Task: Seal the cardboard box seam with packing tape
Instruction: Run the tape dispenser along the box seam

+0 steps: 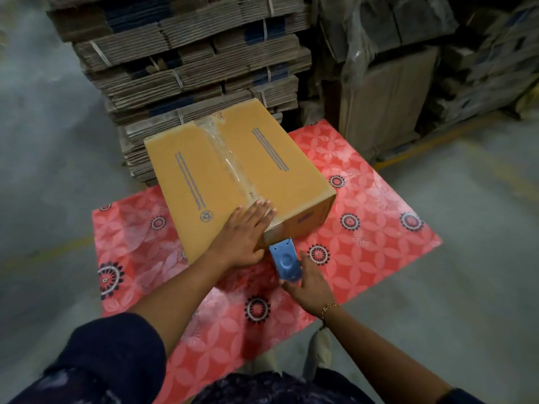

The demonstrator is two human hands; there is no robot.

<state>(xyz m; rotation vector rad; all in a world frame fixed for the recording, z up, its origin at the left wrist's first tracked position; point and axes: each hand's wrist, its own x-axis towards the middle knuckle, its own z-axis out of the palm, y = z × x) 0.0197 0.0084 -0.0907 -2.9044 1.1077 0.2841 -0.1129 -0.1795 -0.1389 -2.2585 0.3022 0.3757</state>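
Note:
A brown cardboard box (204, 170) stands on a red flowered mat, its top flaps closed. A strip of clear packing tape (230, 161) runs along the centre seam from the far edge to the near edge. My left hand (245, 234) lies flat, fingers together, on the near end of the seam at the box's front corner. My right hand (309, 284) grips a blue tape dispenser (284, 260) just below the box's front face, its head touching the box edge. The tape roll itself is hidden.
The red mat (364, 228) covers a grey concrete floor (466, 228). Tall stacks of bundled flat cartons (186, 62) stand right behind the box. More cartons wrapped in plastic (408, 68) stand at the back right. A yellow floor line (437, 138) runs past them.

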